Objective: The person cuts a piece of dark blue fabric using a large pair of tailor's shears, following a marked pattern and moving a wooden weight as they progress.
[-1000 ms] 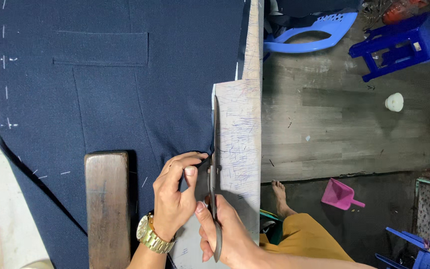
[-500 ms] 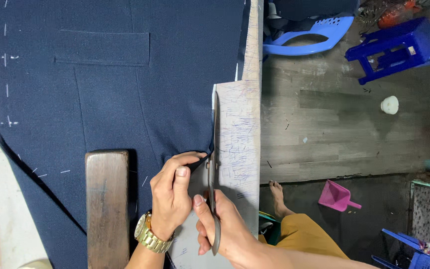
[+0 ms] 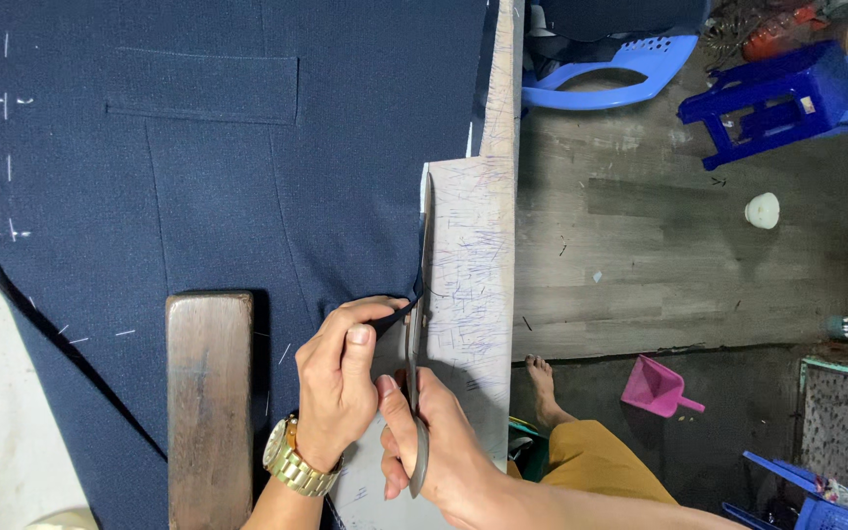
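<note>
A dark navy garment panel [image 3: 228, 186] with a stitched pocket flap and white chalk marks lies flat on the table. My left hand [image 3: 341, 378], with a gold wristwatch, pinches the fabric's edge near the table's right side. My right hand [image 3: 434, 447] grips long scissors [image 3: 418, 324], whose blades run along the fabric edge, pointing away from me. The blade tips lie beside the pinched fold.
A brown wooden block [image 3: 210, 407] rests on the fabric left of my hands. The pale table edge [image 3: 483, 255] is covered in pen scribbles. On the floor to the right stand blue plastic stools [image 3: 772, 98], a pink dustpan [image 3: 655, 388] and a white cup [image 3: 762, 210]. My bare foot [image 3: 542, 383] shows below.
My right hand has crept slightly forward along the fabric edge with the scissors. My left hand keeps its pinch on the cloth.
</note>
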